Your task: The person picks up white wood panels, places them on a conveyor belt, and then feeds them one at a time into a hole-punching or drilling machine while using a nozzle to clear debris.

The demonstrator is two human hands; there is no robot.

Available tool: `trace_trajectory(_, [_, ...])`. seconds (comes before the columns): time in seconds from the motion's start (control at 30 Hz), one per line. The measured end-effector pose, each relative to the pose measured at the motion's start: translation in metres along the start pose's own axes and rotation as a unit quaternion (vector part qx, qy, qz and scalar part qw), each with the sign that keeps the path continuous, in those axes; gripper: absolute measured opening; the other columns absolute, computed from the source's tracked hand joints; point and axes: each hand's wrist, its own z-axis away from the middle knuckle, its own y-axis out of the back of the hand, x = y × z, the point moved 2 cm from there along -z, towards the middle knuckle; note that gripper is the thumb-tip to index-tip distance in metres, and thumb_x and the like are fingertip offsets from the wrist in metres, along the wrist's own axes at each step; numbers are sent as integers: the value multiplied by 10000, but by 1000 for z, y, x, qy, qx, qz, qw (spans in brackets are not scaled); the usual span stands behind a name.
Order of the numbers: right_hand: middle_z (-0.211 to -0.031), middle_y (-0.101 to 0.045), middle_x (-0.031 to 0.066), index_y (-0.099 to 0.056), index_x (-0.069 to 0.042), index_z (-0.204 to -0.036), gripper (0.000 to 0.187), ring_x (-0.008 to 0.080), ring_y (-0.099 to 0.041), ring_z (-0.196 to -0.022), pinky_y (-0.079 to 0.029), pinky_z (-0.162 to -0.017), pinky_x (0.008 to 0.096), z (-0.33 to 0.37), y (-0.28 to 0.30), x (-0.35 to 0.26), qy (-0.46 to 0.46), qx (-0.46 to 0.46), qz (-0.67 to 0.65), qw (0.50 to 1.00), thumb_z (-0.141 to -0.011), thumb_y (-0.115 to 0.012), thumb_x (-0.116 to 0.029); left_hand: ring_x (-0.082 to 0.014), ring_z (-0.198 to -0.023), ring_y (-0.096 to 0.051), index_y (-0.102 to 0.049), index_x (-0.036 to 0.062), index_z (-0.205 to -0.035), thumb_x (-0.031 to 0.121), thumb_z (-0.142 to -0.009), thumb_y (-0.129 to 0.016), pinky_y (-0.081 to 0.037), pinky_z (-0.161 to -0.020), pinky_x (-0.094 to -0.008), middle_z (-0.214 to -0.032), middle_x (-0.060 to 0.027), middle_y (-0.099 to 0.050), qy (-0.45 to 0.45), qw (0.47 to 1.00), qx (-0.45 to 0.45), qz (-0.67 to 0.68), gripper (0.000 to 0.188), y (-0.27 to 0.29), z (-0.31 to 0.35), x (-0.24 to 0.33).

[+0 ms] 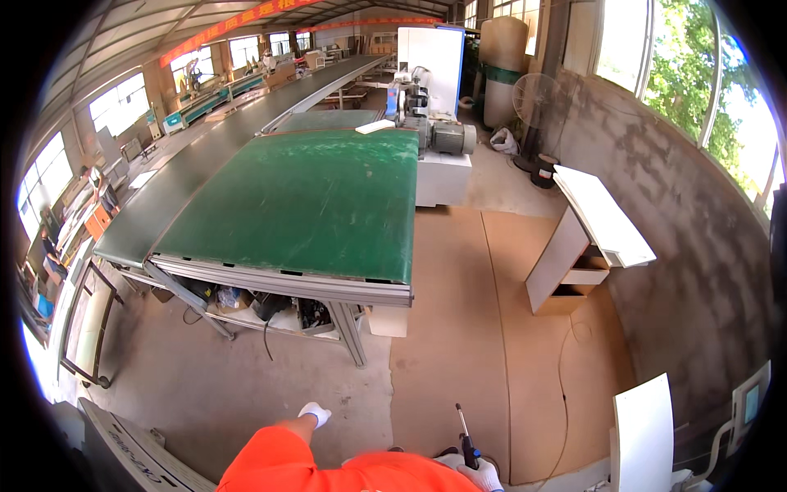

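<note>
My right hand (482, 476), in a white glove, is closed around the dark handle of an electric screwdriver (468, 447). Its long thin metal shaft points up and away over the brown sheeting on the floor. To the left, my white-gloved left hand (315, 414) hangs over the bare concrete with nothing in it, its fingers loosely extended. An orange sleeve (275, 459) covers that arm. Beyond both hands stands a conveyor table with a green belt (303, 205), and neither hand touches it.
A partly built white cabinet (566, 262) with panels on top stands right, on brown sheeting (447, 328). A thin cable (564, 394) crosses the sheeting. A white panel (643, 435) stands near right. A wheeled rack (90, 328) is left. A motor (451, 138) sits beyond the belt.
</note>
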Motion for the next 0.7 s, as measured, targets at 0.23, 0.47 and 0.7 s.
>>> trace_trajectory(0.23, [-688,-657,89,-665,25,-950,364,170,-617,-516,-505,-498,323,-44,28,-95,-143,8,-68,987,-827,-756,-305,-170,-606,-626,-768,37,-1046,415,-912,-699,-529,-587,-347,-768,-95,-704,-143,960,-66,230,407,-60,-32,87])
trace_trajectory(0.47, [-737,-673,129,-654,12,-989,345,213,-673,-571,-546,-523,362,-207,106,-69,-134,4,91,987,-730,-771,-184,-172,-885,-689,-688,13,-1231,374,-965,-668,-550,-810,-329,-1050,-118,-734,-382,868,-101,302,448,20,8,333])
trace_trajectory(0.7, [-745,-630,69,-615,14,-1233,524,175,-630,-574,-528,-526,331,-361,189,-137,68,132,134,980,-725,-715,-68,-306,-1087,-683,-704,15,-1189,431,-985,-593,-518,-952,-382,-1150,-171,-734,-496,828,-239,103,477,101,25,572])
